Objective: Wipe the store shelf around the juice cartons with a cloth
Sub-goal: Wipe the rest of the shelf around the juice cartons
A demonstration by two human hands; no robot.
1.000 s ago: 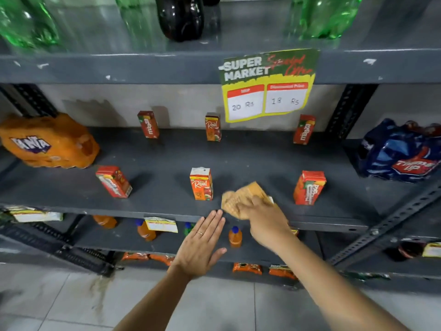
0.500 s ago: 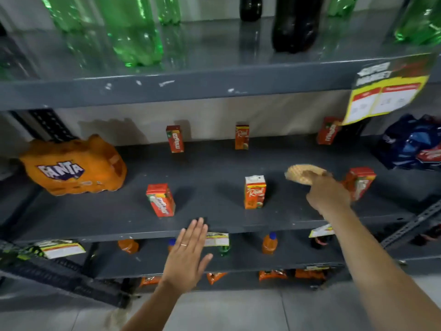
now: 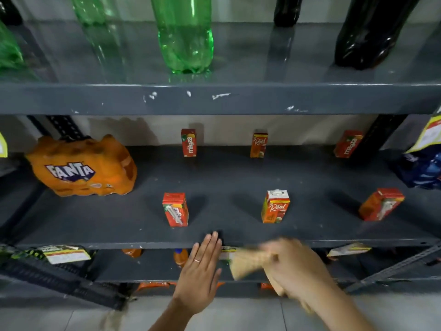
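Observation:
Several small juice cartons stand on the dark grey shelf: a front row with a red one, a Real carton and a tilted one, and a back row by the wall. My right hand, blurred, grips a tan cloth just below and in front of the shelf's front edge. My left hand is flat with fingers together, its fingertips touching the front edge. It holds nothing.
An orange Fanta multipack lies at the shelf's left end and a blue pack at the right. Green and dark bottles stand on the shelf above. Small bottles and price tags sit on the lower shelf.
My right hand pulled the cloth from the shelf surface near the right carton down and left to below the front edge. The view shifted left and closer. My left hand stayed at the edge.

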